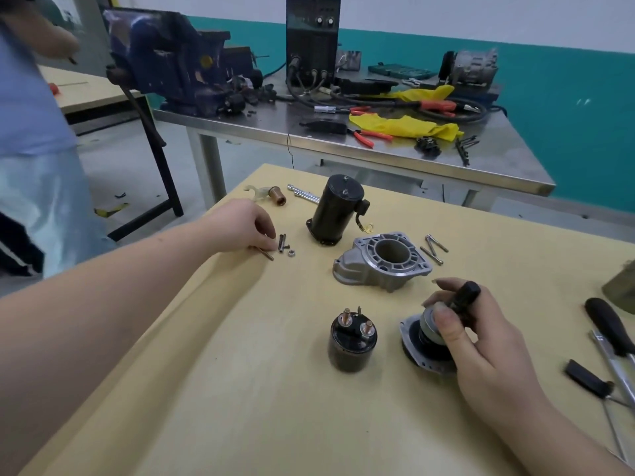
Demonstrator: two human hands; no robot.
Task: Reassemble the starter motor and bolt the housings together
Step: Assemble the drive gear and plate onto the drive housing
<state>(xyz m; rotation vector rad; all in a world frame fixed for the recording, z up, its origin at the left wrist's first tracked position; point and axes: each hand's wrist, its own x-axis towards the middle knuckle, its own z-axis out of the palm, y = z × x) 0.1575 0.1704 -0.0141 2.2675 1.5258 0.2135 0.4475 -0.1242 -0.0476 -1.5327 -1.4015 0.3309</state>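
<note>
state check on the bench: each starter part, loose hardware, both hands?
black motor body: standing tilted, unassembled
aluminium nose housing: lying loose, bore facing up, no bolts in
solenoid: upright, terminals up, unattached
end plate assembly: on table under the right hand
left hand: fingers pinch a small bolt
right hand: grips a black-handled tool
long bolts: loose beside nose housing
nut: loose

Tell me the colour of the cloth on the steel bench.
Bright yellow: the crumpled cloth lies on the steel bench, clearest in the head view.
</note>
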